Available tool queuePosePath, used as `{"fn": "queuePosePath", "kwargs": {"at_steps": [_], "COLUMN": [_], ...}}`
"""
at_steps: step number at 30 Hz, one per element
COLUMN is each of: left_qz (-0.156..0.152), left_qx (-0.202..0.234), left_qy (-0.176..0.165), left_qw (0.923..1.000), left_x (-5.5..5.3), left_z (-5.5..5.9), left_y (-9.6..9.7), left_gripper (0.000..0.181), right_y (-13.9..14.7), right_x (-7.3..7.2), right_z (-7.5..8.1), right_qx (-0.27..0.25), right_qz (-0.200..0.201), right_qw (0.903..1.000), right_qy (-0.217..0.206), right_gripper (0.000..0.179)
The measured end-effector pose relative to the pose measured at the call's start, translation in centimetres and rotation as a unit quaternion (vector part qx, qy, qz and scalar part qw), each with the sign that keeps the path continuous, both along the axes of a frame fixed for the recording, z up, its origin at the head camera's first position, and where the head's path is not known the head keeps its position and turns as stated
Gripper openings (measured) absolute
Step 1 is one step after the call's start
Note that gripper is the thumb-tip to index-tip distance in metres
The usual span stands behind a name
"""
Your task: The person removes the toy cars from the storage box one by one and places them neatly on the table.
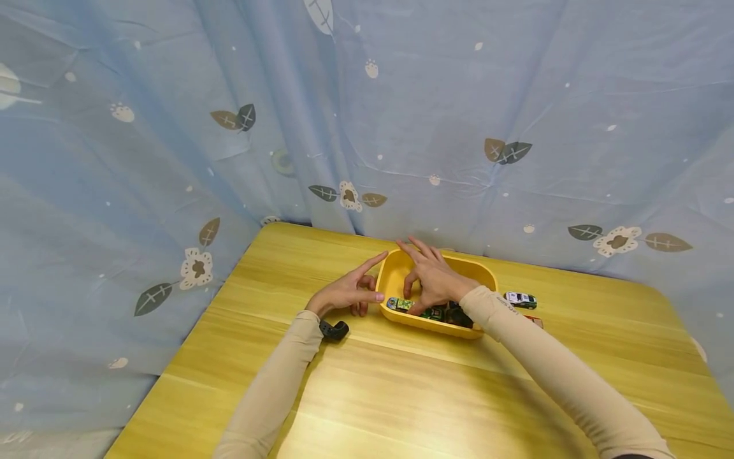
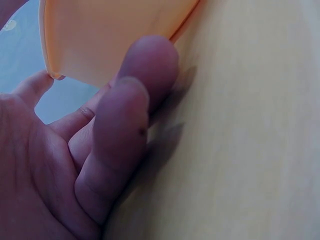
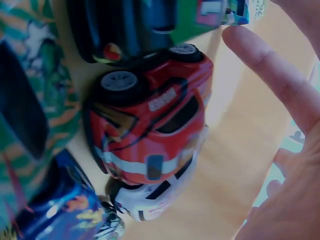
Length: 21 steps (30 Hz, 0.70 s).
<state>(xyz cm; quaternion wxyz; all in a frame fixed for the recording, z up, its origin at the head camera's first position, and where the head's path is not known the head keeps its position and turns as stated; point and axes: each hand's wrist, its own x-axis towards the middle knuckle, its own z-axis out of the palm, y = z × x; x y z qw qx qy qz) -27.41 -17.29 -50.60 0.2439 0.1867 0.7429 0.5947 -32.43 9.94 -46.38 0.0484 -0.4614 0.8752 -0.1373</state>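
My right hand (image 1: 434, 280) reaches down into a yellow bin (image 1: 487, 271). Thumb and index finger come down around a green toy car (image 1: 399, 305) at its left end; I cannot tell whether they pinch it. In the right wrist view the index fingertip (image 3: 234, 36) is right at a green-and-black toy vehicle (image 3: 160, 20), above a red toy car (image 3: 165, 115) and a white one (image 3: 150, 200). My left hand (image 1: 346, 292) is at the bin's left end, thumb and index finger extended along the rim, the other fingers (image 2: 120, 120) bent beside the wall.
A white-and-green toy car (image 1: 520, 299) stands on the wooden table (image 1: 401, 395) right of the bin. Close by, an orange-red toy (image 1: 536, 321) is partly hidden by the right sleeve. Behind the table hangs a blue patterned curtain (image 1: 436, 127).
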Motion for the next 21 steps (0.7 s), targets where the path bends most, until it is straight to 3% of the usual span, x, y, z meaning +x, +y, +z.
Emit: {"fn": "queuePosePath", "kwargs": {"at_steps": [9,21], "left_qz": [0.002,-0.004], "left_qx": [-0.007,-0.007], "left_qy": [0.001,0.002], "left_qw": [1.0,1.0], "left_x": [0.11,0.06], "left_z": [0.23,0.17], "left_y": [0.0,0.05], "left_gripper": [0.093,0.093], "right_y": [-0.18,-0.22], "right_x": [0.09,0.35], "right_z": [-0.48,-0.16], "right_qx": [-0.014,-0.03], "right_qz": [0.023,0.027], "right_qw": [0.9995,0.9992], "right_qy": [0.019,0.003], "right_gripper": [0.022,0.022]}}
